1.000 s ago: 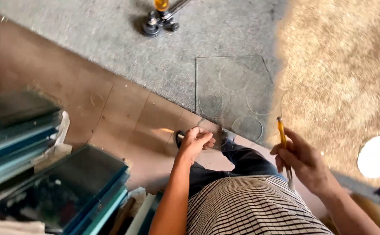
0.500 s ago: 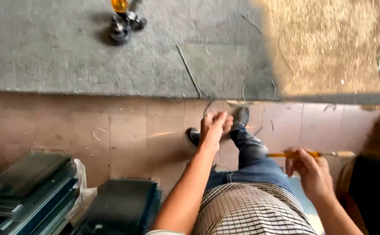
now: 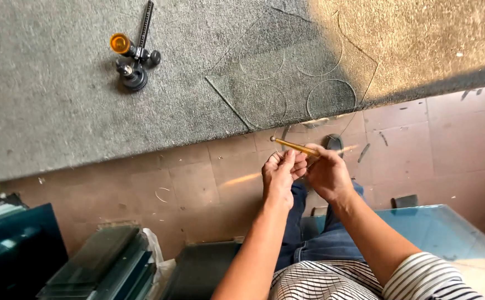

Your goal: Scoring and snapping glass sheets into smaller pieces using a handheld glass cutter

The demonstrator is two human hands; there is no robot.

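Both hands are up together over the tiled floor, just short of the near edge of the grey carpet. The left hand and the right hand meet on a slim yellow-handled glass cutter, and that tool is the thing to watch. Its long axis runs nearly level, tipping slightly up toward the left, with the small dark tip poking out past the left hand's fingers and the handle end buried in the right palm. The right hand is curled closed around the handle; the left hand's fingers are pressed together and folded over the shaft near the tip, pinching it lightly. Neither hand is spread at all. Straight ahead of the tool, farther out on the carpet, lies a clear glass sheet with four circles scored into it, one of its edges running along the carpet's near edge, just beyond the knuckles. So the sheet lies directly away from the grip, and the two hands are about equally near it, the right perhaps a shade nearer the closest circle. Well apart, toward the far left of the carpet, sits a circle cutter with an orange knob. Stacks of dark glass panes rest on the floor at the near left.
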